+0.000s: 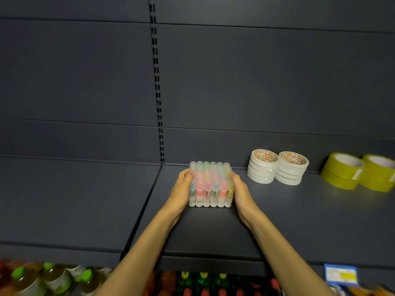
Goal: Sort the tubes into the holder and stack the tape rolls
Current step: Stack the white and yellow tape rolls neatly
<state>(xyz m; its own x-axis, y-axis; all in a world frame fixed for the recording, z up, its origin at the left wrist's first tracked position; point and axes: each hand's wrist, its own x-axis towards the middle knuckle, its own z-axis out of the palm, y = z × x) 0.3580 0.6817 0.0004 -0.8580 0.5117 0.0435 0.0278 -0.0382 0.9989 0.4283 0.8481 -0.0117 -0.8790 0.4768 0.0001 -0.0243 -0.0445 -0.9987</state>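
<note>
A block of several translucent capped tubes (210,184) stands upright on the dark shelf (213,227), packed in tight rows with pink, green and yellow contents. My left hand (181,190) presses flat against the block's left side. On the opposite side my right hand (240,190) presses in with straight fingers. No holder is visible around the tubes. To the right stand two stacks of white tape rolls (277,166) side by side. Farther right are two stacks of yellow tape rolls (359,171).
The shelf's back panel (256,82) rises behind everything, with a slotted upright (157,82) at centre. A lower shelf holds green-capped bottles (53,278) and red and green items (203,283). A blue price tag (341,274) hangs on the shelf's front edge at right.
</note>
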